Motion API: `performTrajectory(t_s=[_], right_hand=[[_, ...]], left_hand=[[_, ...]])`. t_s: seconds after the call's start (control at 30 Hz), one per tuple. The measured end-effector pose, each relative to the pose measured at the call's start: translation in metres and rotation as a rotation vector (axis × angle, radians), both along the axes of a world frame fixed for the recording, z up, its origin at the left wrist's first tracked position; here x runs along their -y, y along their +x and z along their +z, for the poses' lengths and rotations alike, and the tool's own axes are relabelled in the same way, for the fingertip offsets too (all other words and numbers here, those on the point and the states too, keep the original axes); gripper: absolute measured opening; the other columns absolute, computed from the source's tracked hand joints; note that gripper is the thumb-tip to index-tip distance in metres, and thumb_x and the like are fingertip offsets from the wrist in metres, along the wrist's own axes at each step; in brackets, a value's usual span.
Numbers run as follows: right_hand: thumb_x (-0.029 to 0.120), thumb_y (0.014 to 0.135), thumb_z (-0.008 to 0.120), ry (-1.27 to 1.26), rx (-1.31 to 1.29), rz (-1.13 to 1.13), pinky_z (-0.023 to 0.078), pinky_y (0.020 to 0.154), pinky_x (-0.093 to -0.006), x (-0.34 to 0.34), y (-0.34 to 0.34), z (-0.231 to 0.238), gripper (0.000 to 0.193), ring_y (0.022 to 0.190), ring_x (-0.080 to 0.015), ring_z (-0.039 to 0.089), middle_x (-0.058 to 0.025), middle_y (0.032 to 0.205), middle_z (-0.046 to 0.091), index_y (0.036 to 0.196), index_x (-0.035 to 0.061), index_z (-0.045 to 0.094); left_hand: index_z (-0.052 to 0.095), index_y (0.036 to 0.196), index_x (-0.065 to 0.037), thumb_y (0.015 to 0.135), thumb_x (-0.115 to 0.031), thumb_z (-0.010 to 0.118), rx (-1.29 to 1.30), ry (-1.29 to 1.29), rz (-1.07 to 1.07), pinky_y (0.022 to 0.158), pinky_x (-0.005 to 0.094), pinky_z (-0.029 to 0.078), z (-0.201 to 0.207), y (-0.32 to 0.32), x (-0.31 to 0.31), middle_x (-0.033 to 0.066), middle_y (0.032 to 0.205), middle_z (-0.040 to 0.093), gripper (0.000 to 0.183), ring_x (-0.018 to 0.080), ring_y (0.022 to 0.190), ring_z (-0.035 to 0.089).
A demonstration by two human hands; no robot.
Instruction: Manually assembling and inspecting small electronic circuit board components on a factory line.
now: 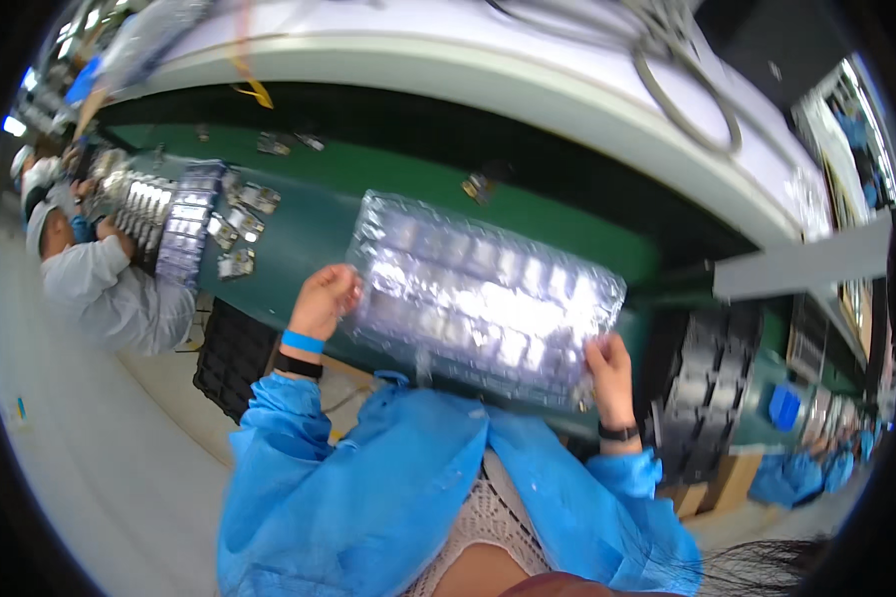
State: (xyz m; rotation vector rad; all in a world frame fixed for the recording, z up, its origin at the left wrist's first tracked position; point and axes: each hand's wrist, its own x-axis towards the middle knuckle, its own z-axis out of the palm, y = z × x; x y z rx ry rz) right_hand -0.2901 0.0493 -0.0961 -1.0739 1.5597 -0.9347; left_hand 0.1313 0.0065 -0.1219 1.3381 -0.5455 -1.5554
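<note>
A clear plastic blister tray with rows of pockets is held up in front of me, tilted over the green bench. My left hand pinches its left edge, fingers closed. At the right edge my right hand grips the tray between thumb and fingers. Strong glare off the plastic hides whether the pockets hold anything. Left of the tray, several small metallic parts lie loose on the bench.
Another clear tray stands on the bench to the left, near a co-worker in white. Black trays are at the right, beside a blue object. A white shelf with a grey cable overhangs the far side.
</note>
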Motion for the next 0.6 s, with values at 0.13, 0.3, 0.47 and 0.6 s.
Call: performTrajectory(t_s=[0.13, 0.3, 0.47, 0.6], right_hand=[[0.007, 0.084, 0.051, 0.155, 0.542, 0.256, 0.051, 0.052, -0.0313, 0.006, 0.026, 0.080, 0.027, 0.071, -0.0251, 0.062, -0.0181, 0.089, 0.060, 0.109, 0.0030, 0.041], [0.001, 0.079, 0.055, 0.077, 0.662, 0.688, 0.052, 0.051, -0.0332, 0.042, 0.089, 0.165, 0.037, 0.070, -0.0324, 0.063, -0.0264, 0.087, 0.060, 0.113, -0.0010, 0.041], [0.005, 0.080, 0.054, 0.027, 0.853, 0.782, 0.051, 0.042, -0.0320, 0.083, 0.192, 0.220, 0.036, 0.057, -0.0237, 0.062, -0.0179, 0.079, 0.062, 0.113, 0.0025, 0.040], [0.011, 0.084, 0.051, -0.147, 0.911, 0.692, 0.051, 0.046, -0.0282, 0.121, 0.271, 0.241, 0.035, 0.064, -0.0188, 0.062, -0.0152, 0.089, 0.060, 0.116, 0.0060, 0.038]], left_hand=[[0.053, 0.098, -0.006, 0.087, -0.021, 0.052, -0.106, -0.098, 0.046, 0.063, 0.0249, 0.046, 0.003, 0.042, -0.004, 0.0034, 0.083, 0.057, 0.018, 0.0132, 0.071, 0.055], [0.047, 0.114, -0.006, 0.090, -0.038, 0.040, -0.482, -0.425, 0.220, 0.071, 0.0312, 0.047, 0.014, 0.114, -0.049, 0.0069, 0.092, 0.058, 0.041, 0.0172, 0.080, 0.056], [0.046, 0.116, -0.007, 0.091, -0.041, 0.038, -0.790, -0.532, 0.732, 0.075, 0.0355, 0.048, -0.005, 0.153, -0.083, 0.0085, 0.096, 0.058, 0.043, 0.0190, 0.081, 0.057], [0.046, 0.116, -0.007, 0.092, -0.036, 0.036, -0.587, -0.572, 0.513, 0.077, 0.0373, 0.048, -0.014, 0.163, -0.099, 0.0104, 0.099, 0.059, 0.039, 0.0226, 0.087, 0.058]])
